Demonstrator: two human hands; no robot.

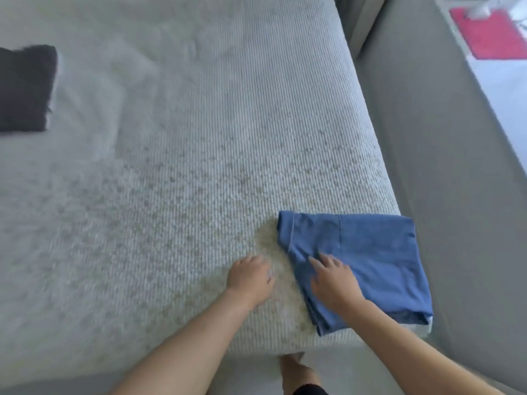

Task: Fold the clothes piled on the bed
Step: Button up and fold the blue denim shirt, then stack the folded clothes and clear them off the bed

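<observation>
A folded blue garment [368, 252] lies at the bed's near right corner, its right edge reaching the mattress edge. My right hand [332, 279] rests flat on the garment's left part, fingers straight and spread. Just left of the garment, my left hand [251, 277] sits on the bedspread [176, 166] with its fingers loosely curled and nothing in them. A dark folded garment [24, 86] lies far off at the left edge of the view.
The bed is covered with a pale textured spread. Grey floor [445, 166] runs along the bed's right side, with a red mat [490, 32] at the top right. My foot [296, 372] shows below the bed's near edge.
</observation>
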